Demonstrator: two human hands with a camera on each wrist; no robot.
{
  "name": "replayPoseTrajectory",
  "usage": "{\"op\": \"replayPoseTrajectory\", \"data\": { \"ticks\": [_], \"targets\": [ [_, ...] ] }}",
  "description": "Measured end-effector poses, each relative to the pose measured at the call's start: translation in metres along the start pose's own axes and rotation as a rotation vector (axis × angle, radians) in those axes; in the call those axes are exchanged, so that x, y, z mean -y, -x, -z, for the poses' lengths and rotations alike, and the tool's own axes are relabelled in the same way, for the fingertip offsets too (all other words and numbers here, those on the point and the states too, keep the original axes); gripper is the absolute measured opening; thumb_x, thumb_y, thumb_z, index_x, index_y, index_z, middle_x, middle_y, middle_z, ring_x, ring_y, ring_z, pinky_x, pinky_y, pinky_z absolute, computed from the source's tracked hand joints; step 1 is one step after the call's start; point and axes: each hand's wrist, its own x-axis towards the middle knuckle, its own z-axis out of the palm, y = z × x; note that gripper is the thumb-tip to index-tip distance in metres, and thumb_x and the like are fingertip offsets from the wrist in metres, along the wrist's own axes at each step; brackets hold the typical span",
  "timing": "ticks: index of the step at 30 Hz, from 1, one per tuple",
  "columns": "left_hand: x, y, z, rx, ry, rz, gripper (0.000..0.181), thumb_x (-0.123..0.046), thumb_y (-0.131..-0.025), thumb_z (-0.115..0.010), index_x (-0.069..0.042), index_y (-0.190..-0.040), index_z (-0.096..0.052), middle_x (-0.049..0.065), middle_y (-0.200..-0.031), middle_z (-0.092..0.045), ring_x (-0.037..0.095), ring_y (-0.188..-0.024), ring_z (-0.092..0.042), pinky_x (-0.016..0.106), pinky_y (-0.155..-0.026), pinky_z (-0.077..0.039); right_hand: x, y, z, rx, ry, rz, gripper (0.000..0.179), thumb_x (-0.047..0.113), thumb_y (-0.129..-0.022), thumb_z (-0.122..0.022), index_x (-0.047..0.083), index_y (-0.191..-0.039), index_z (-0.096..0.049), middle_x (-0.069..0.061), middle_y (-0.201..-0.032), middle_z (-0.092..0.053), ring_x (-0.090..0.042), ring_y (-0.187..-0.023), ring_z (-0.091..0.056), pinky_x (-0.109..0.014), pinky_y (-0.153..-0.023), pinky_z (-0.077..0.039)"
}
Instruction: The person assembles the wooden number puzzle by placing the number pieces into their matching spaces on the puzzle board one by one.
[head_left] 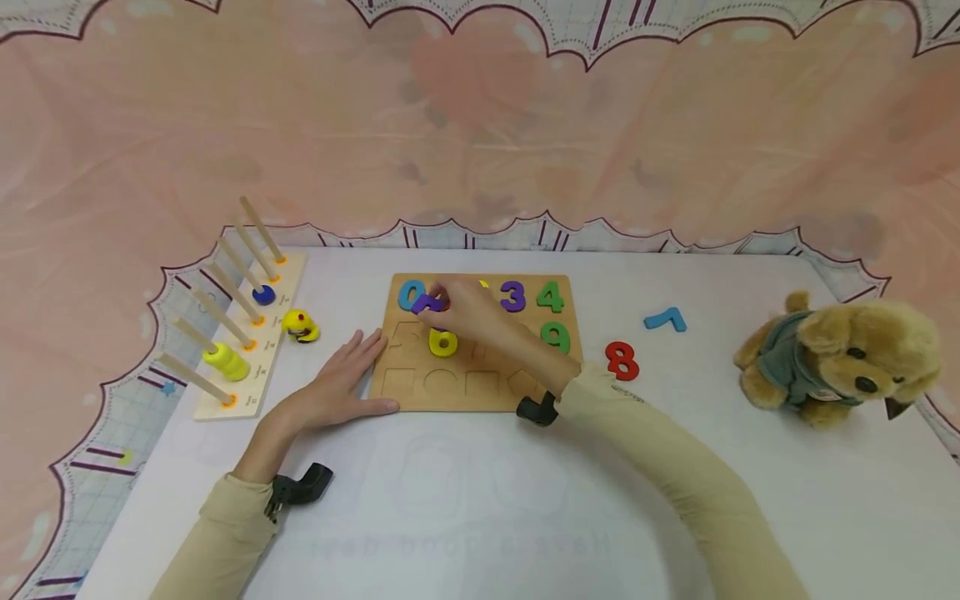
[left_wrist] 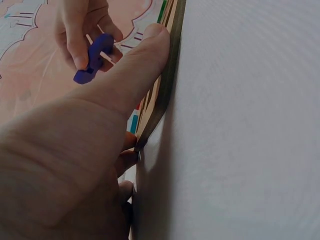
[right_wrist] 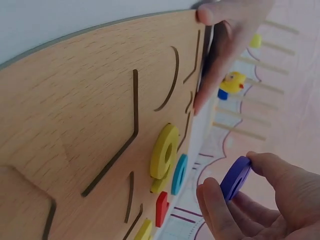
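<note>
The head view is bright and evenly lit, with a soft shadow on the desk (head_left: pixel 420 550) beside the right sleeve (head_left: pixel 675 467) towards five o'clock. The left wrist view is dimmer, a dark shadow running below the board (left_wrist: pixel 171 70) to six o'clock. In the right wrist view, pegs (right_wrist: pixel 278 47) at two o'clock look hazy and soft; the board's edge bows towards eleven.

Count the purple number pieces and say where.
2: the purple 3 in the top row of the board, and another purple piece pinched in the right hand. That hand covers part of the board and may hide others.
</note>
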Motion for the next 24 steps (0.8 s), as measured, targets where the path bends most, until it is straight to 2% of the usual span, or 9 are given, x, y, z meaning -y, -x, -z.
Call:
{"op": "replayPoseTrajectory", "data": {
  "ticks": [6,18,24],
  "targets": [
    [0.0012,-0.0001,-0.0007,-0.003,-0.001,-0.011,0.104,-0.057,-0.081,-0.069,-0.008,-0.156,-0.016,0.012,-0.165,-0.007,0.039,-0.152,0.004,0.064,-0.119,-0.003,0.0049,-0.0017,-0.003,0.048,-0.048,-0.016,0.029,0.026,-0.09,-0.07,0.007,-0.11,-0.062,-0.009,-0.106,-0.068,-0.016,-0.084,-0.066,-0.018,-0.066,-0.056],
    [-0.0013,-0.0006,0.0012,-0.006,-0.007,-0.002,0.104,-0.057,-0.081,-0.069,-0.008,-0.156,-0.016,0.013,-0.165,-0.007,0.04,-0.151,0.004,0.065,-0.118,-0.002,0.0082,-0.0064,-0.0058,0.048,-0.003,-0.04,0.035,0.028,-0.089,-0.071,0.006,-0.115,-0.061,-0.008,-0.107,-0.069,-0.016,-0.086,-0.066,-0.017,-0.067,-0.056],
    [-0.0012,-0.001,0.0006,-0.007,-0.007,-0.003,0.104,-0.057,-0.081,-0.069,-0.008,-0.156,-0.017,0.014,-0.165,-0.007,0.04,-0.151,0.004,0.065,-0.119,-0.002,0.0083,-0.0087,-0.007,0.062,-0.003,-0.029,0.055,0.025,-0.091,-0.068,0.01,-0.14,-0.049,-0.011,-0.116,-0.067,-0.02,-0.095,-0.066,-0.021,-0.073,-0.058]
  ]
}}
